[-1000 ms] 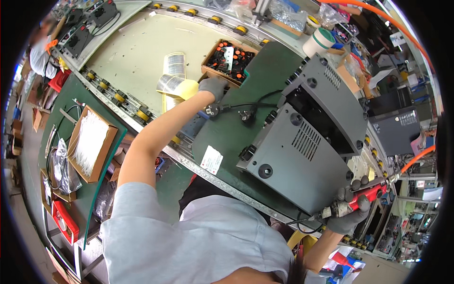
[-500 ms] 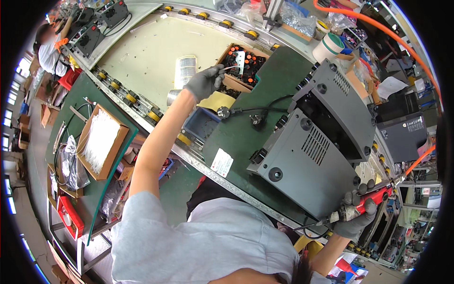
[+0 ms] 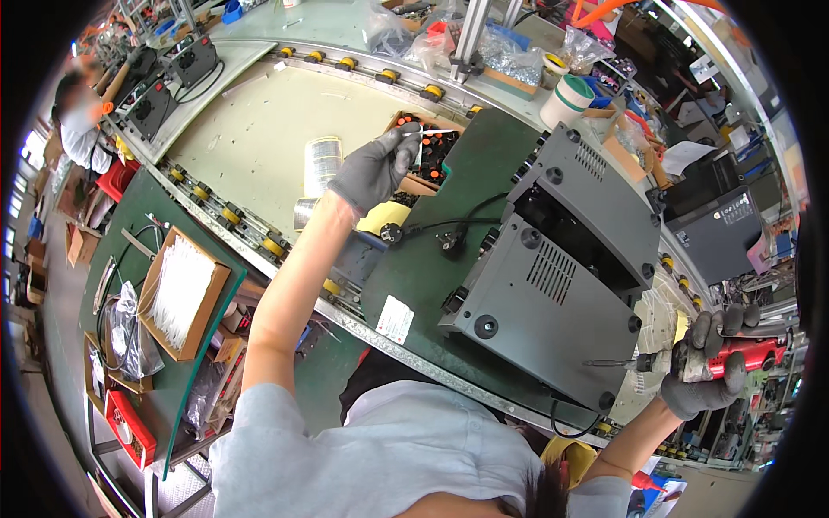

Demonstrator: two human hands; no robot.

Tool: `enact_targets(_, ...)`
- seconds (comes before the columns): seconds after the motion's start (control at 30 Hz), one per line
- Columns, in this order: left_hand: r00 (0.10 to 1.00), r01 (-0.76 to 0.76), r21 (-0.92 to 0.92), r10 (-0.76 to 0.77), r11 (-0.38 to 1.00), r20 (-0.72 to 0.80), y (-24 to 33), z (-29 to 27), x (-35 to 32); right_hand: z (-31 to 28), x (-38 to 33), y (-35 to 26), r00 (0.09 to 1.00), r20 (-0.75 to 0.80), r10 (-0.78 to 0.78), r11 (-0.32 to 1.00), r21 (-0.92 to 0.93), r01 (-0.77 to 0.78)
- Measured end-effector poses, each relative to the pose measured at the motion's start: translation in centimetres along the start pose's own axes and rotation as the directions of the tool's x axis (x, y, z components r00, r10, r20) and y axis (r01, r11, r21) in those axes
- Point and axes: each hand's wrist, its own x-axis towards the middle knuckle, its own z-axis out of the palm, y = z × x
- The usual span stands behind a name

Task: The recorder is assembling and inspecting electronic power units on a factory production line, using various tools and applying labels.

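Note:
My left hand (image 3: 373, 173), in a grey glove, is raised over a cardboard box of black and orange parts (image 3: 439, 151). Its fingers pinch a thin white strip (image 3: 434, 131) whose kind I cannot make out. On the right, my gloved right hand (image 3: 704, 380) is wrapped round a red power screwdriver (image 3: 749, 356); its bit points left across the near grey metal case (image 3: 540, 319). A second grey case (image 3: 596, 194) lies behind the near one, both on a green mat (image 3: 406, 285). Black power cords with plugs (image 3: 449, 242) lie by their left ends.
A white card (image 3: 395, 319) lies at the mat's near edge. Solder spools (image 3: 323, 164) stand left of the parts box. On the left side table are a box of white ties (image 3: 183, 289) and a red tray (image 3: 129, 427). Another person (image 3: 82, 121) sits far left beside black machines.
My right hand and the screwdriver have moved right and slightly up, away from the near case's lower corner. My left hand still pinches a thin piece, slightly lower. The view has shifted a little.

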Motion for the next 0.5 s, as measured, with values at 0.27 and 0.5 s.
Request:
enact_targets(0.27, 0.989, 0.072, -0.058, -0.079, 0.996, -0.123, -0.7, 1.3, 0.4, 0.3, 0.2, 0.0, 0.995, 0.088, 0.037, 0.999, 0.015, -0.039)
enact_targets(0.5, 0.996, 0.079, -0.082, -0.074, 0.994, 0.058, -1.2, 4.1, -2.8, 2.1, 2.3, 0.2, 0.987, 0.158, -0.026, 1.000, -0.012, 0.028)
